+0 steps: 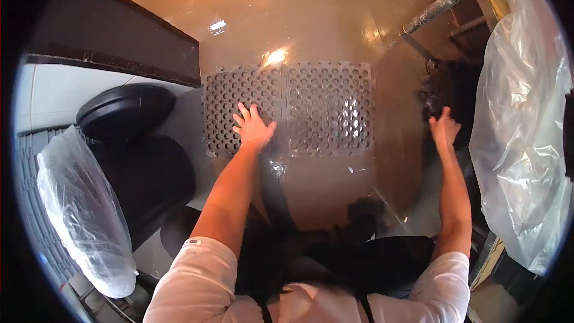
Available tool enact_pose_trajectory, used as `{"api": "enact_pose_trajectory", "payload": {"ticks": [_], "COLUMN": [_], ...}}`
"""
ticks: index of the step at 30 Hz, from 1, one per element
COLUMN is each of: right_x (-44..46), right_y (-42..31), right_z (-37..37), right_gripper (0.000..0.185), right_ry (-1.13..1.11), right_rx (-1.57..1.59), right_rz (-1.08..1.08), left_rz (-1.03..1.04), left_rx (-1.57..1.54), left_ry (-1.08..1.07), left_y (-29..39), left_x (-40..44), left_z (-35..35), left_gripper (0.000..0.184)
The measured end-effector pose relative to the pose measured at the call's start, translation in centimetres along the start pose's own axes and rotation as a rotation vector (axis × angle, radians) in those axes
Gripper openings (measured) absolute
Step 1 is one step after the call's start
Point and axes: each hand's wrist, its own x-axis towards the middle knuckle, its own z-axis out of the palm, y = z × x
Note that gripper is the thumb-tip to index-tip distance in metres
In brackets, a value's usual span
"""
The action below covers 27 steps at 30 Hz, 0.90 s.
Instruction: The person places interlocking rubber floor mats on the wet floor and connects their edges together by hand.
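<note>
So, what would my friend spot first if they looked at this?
Probably the grey mat covered in round hollows, in the middle of the floor, with the left hand spread over its left half. Next might be the big shiny plastic at the right, or the bright glare at the mat's far edge.

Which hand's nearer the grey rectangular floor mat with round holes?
Left. The left hand is spread over the left half of the floor mat; the right hand is off it, beyond its right edge.

The mat (287, 107) is partly covered by the left hand (255, 130); the dark object (443, 87) at the right hand (445, 128) cannot be identified.
</note>
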Motion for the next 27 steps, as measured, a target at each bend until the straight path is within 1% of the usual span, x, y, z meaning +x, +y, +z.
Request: {"api": "enact_pose_trajectory", "payload": {"ticks": [1,2,3,4,5,7,9,10,12,13,14,16,17,21,24,27], "right_x": [-1.5,-2.8,-3.5,-4.5,-5.2,-5.9,-6.1,-6.8,-8.3,-9.2,-9.7,-10.0,-9.5,-9.0,-9.0,-7.8], "right_y": [-3.3,-6.1,-8.3,-11.1,-14.1,-20.0,-24.4,-25.9,-27.5,-27.6,-27.6,-27.8,-27.9,-28.0,-27.5,-27.0], "right_z": [-3.3,-5.1,-5.7,-7.1,-7.3,-7.7,-6.6,-6.3,-4.9,-4.3,-4.0,-3.0,-2.5,-0.6,0.0,0.3], "right_gripper": [0.05,0.054,0.058,0.06,0.058,0.049,0.046,0.045,0.044,0.044,0.043,0.042,0.04,0.04,0.04,0.039], "right_ry": [0.024,0.07,0.067,0.027,0.007,-0.078,-0.052,-0.068,-0.009,-0.056,-0.027,0.046,0.069,0.057,0.07,0.132], "right_rx": [0.125,0.218,0.371,0.433,0.415,0.415,0.498,0.461,0.511,0.521,0.512,0.501,0.492,0.463,0.467,0.456], "right_rz": [-0.066,-0.106,-0.161,-0.184,-0.194,-0.16,-0.085,-0.058,-0.082,-0.078,-0.088,-0.099,-0.1,-0.175,-0.236,-0.278], "left_rz": [0.025,0.03,0.041,0.051,0.083,0.043,-0.003,-0.008,-0.039,-0.057,-0.077,-0.054,-0.067,-0.137,-0.148,-0.153], "left_rx": [0.017,0.021,0.028,0.034,0.041,0.042,0.053,0.026,-0.024,-0.003,-0.006,-0.042,-0.057,-0.06,-0.052,-0.052], "left_ry": [0.016,0.012,0.011,0.01,0.056,0.055,0.05,0.044,0.015,0.028,0.023,0.042,0.005,-0.027,-0.024,-0.03], "left_y": [-0.2,-0.4,-0.6,-0.8,-1.2,-1.6,-2.0,-2.2,-3.6,-4.4,-5.6,-8.2,-8.6,-7.4,-7.6,-7.6], "left_x": [-0.6,-1.0,-1.1,-1.2,-1.3,-1.8,-2.6,-2.7,-3.3,-3.7,-3.6,-2.6,-2.0,-1.6,-1.4,-1.2], "left_z": [-0.2,-0.4,-0.6,-0.7,-0.2,-0.4,-0.3,-0.2,0.1,0.2,0.0,-0.4,-0.7,-1.7,-1.5,-1.2], "left_gripper": [0.093,0.093,0.093,0.093,0.092,0.091,0.09,0.09,0.09,0.09,0.09,0.092,0.094,0.092,0.091,0.092]}}
